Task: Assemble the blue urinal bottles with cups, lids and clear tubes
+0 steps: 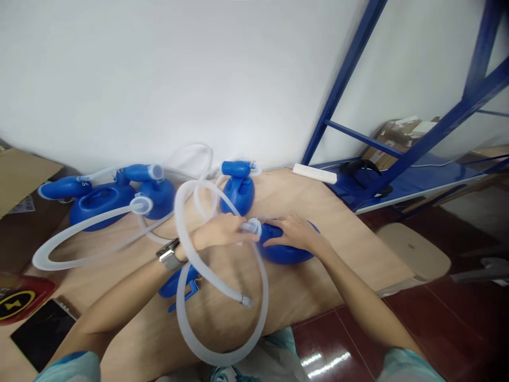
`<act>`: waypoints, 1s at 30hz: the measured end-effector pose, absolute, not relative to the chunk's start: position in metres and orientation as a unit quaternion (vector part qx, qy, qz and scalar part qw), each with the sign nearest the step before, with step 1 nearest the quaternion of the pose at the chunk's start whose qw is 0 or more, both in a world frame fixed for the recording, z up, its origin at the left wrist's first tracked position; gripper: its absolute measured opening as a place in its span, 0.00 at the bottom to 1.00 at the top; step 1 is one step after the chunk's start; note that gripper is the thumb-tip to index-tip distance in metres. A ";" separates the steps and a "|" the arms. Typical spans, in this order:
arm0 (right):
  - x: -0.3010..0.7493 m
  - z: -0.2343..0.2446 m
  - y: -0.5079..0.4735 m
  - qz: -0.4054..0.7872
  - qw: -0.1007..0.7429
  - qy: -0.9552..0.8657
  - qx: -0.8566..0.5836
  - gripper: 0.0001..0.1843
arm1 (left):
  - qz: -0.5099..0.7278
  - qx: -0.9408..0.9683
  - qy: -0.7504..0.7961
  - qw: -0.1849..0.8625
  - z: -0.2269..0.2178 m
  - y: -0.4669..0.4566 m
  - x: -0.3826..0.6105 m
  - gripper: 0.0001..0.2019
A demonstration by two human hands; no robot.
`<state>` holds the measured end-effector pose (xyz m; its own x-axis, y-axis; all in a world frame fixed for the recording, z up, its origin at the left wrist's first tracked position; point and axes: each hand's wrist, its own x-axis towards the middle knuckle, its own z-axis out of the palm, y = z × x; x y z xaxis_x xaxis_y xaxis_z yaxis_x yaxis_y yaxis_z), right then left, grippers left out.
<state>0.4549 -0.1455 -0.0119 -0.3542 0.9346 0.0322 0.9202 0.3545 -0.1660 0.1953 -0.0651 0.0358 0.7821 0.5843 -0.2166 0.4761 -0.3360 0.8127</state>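
A blue plastic bottle [289,255] lies on its side near the table's front edge, its neck pointing left. My right hand [293,233] rests over its upper side, fingers spread around it and holding it. At the neck, my left hand [227,230] is closed around the white cap [255,228]. A long translucent hose [183,217] loops around my left forearm and down past the table edge; its clamped free end [245,301] hangs in front of the table. Below my left wrist lies a smaller blue part [175,284] with a clip-like arm, partly hidden by the hose.
More blue bottles [237,196] with hoses stand at the back and left. A white power strip [314,173] lies by the blue metal rack [345,79]. A cardboard box [27,175], black tablet-like object [42,334] and red container [26,297] are left; a stool [413,249] is right.
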 end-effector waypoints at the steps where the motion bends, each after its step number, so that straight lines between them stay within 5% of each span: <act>1: 0.454 -0.013 -0.146 0.055 0.058 -0.820 -0.566 0.39 | 0.037 0.836 0.321 0.443 0.034 -0.067 0.199 0.21; 5: 0.455 -0.013 -0.146 0.042 0.037 -0.816 -0.575 0.41 | 0.050 0.914 0.271 0.297 0.016 -0.066 0.204 0.24; 11: 0.456 -0.012 -0.145 0.048 0.030 -0.814 -0.578 0.41 | 0.070 0.957 0.177 0.218 -0.011 -0.060 0.189 0.33; 19: 0.461 -0.018 -0.145 0.064 0.050 -0.810 -0.581 0.41 | -0.059 0.962 0.265 0.043 0.015 -0.088 0.227 0.28; 23: 0.464 -0.020 -0.147 0.063 0.057 -0.806 -0.586 0.40 | -0.014 0.962 0.271 0.040 -0.002 -0.092 0.234 0.25; 30: 0.462 -0.021 -0.148 0.048 0.061 -0.808 -0.584 0.40 | 0.076 0.966 0.232 0.084 -0.033 -0.086 0.229 0.36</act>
